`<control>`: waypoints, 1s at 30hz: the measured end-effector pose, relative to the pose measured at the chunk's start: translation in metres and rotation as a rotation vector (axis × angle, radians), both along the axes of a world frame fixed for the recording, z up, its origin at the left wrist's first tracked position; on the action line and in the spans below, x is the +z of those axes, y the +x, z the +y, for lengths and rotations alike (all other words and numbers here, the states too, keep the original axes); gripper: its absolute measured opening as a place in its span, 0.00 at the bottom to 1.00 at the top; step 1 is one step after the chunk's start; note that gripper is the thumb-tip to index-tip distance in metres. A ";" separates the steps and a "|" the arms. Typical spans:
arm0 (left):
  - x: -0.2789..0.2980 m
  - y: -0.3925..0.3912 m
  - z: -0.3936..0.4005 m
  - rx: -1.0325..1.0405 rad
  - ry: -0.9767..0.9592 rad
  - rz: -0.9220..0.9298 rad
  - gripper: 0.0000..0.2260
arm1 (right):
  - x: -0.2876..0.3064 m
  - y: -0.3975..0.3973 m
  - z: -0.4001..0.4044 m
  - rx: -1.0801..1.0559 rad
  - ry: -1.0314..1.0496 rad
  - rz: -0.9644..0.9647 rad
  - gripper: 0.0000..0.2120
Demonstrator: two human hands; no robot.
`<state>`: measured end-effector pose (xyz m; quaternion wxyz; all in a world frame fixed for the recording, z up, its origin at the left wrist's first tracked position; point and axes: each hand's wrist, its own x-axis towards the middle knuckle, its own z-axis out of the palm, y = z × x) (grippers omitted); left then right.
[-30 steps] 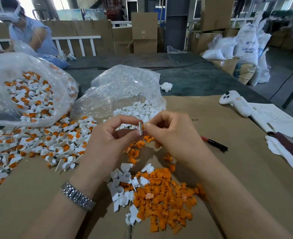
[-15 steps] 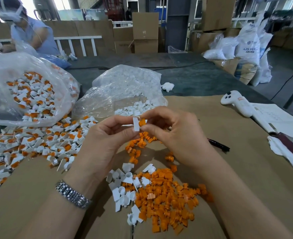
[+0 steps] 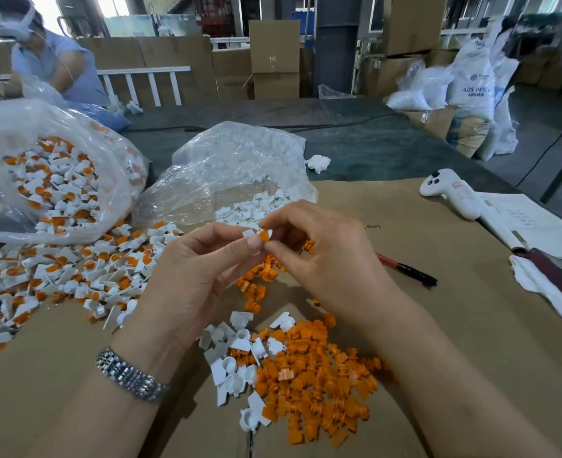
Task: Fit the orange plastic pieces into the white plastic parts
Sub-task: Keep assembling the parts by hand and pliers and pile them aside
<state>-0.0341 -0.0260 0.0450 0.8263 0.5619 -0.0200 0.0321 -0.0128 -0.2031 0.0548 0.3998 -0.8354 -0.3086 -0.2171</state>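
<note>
Left hand (image 3: 203, 276) pinched white part (image 3: 249, 233) at fingertips; right hand (image 3: 322, 256) pinched orange piece (image 3: 264, 235) against it, both raised above the cardboard surface (image 3: 438, 325). Whether it's seated, can't tell. Risk: piece going in skewed and jamming, or popping out of the pinch into the loose orange pile (image 3: 312, 385) below. Small parts, thin grip.
</note>
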 end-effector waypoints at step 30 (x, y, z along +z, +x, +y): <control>-0.003 0.000 -0.002 0.131 0.178 0.041 0.09 | -0.001 0.001 0.001 0.042 -0.109 0.162 0.08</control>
